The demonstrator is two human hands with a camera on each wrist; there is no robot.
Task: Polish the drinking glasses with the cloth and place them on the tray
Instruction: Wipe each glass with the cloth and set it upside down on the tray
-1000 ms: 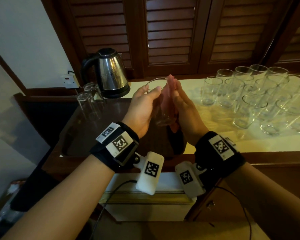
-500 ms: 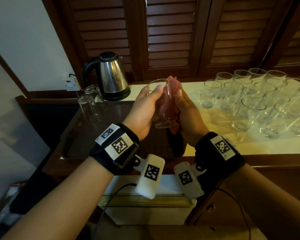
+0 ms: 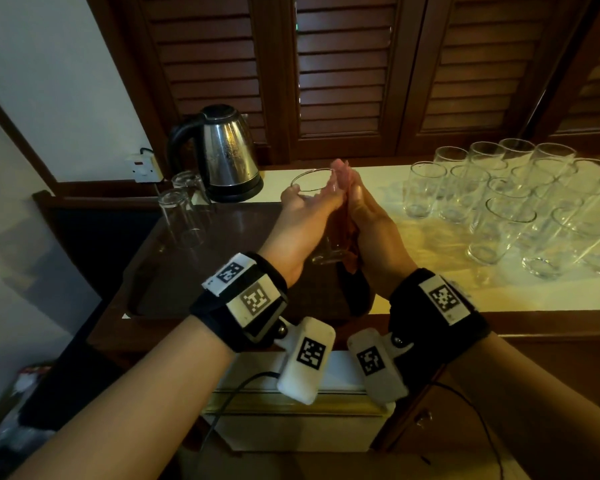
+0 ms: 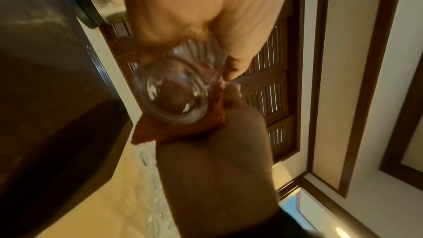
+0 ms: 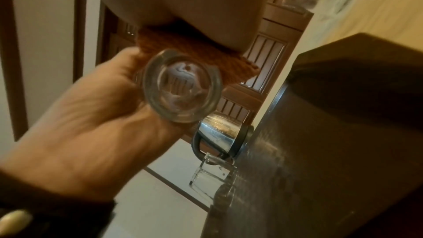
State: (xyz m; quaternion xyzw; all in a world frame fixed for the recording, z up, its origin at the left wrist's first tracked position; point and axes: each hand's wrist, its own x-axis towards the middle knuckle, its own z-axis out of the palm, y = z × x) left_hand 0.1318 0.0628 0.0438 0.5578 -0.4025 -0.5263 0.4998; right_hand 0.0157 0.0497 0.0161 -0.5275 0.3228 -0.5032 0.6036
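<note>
Cream-topped wooden bench (image 3: 430, 296) is carrying a dark rectangular tray (image 3: 174, 271), where two clear upturned tumblers (image 3: 182, 216) are standing beside a steel kettle (image 3: 227, 154); a cluster of clear upright drinking glasses (image 3: 499, 202) is crowding the right side; above the tray, the left hand (image 3: 302, 233) is gripping a clear tumbler (image 3: 326, 251), fingers curled round it; the right hand (image 3: 371, 233) is pressing an orange-pink cloth (image 4: 160, 133) against its side, fingers straight.
</note>
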